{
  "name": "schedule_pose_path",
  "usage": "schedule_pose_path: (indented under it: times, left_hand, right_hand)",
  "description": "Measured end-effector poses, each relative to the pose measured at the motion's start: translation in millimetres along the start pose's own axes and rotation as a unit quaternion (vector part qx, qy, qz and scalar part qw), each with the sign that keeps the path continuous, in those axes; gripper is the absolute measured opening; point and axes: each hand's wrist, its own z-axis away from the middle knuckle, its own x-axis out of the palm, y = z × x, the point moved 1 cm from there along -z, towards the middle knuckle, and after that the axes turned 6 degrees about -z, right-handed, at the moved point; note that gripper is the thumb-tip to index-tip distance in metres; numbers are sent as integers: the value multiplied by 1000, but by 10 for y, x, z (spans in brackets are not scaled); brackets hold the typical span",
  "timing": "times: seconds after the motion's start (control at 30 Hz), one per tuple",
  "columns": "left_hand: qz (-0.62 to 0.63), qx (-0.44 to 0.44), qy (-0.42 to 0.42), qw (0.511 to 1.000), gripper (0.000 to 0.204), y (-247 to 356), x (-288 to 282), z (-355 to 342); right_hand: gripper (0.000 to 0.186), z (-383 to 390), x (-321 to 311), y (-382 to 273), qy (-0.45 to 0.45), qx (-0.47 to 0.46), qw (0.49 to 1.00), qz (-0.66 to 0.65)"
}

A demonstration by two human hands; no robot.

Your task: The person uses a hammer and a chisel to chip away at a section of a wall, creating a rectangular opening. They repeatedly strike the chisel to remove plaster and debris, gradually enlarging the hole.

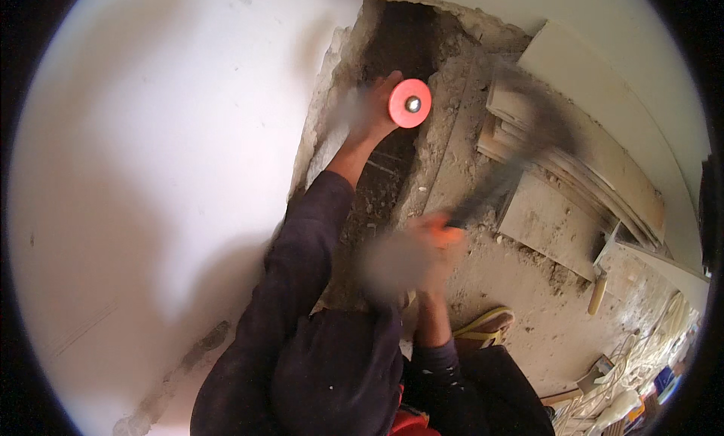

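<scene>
My left hand (375, 115) is closed round a chisel (401, 115), seen end-on with a round pink guard and metal centre, held against the white wall's broken edge above a rough trench (377, 179). My right hand (434, 259), lower and to the right, grips a hammer (483, 194) with an orange grip and dark shaft; hand and head are smeared by motion. The chisel's tip is hidden.
Stacked pale slabs (581, 157) lie on the dusty floor at right, beside a trowel (599, 289). Coiled cables (626, 364) and clutter are at lower right. My foot in a yellow flip-flop (486, 327) is below the slabs. A white wall (151, 134) fills the left.
</scene>
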Motion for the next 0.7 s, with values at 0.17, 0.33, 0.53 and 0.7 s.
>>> schedule_pose_path:
  times: [0.17, 0.33, 0.53, 0.7]
  left_hand:
    - [-21, 23, 41, 999, 43, 226, -58, -195]
    - [44, 44, 48, 997, 28, 291, -123, -245]
    - [81, 16, 70, 994, 26, 282, -114, -315]
    - [14, 0, 27, 1000, 32, 314, -42, -327]
  right_hand:
    - [16, -8, -48, -447, -166, -192, 940, -230]
    - [7, -41, -106, -203, -64, -85, 986, -129]
    - [16, -331, 84, 19, -52, -49, 981, 179]
    - [14, -487, 20, 42, -110, -6, 948, 299]
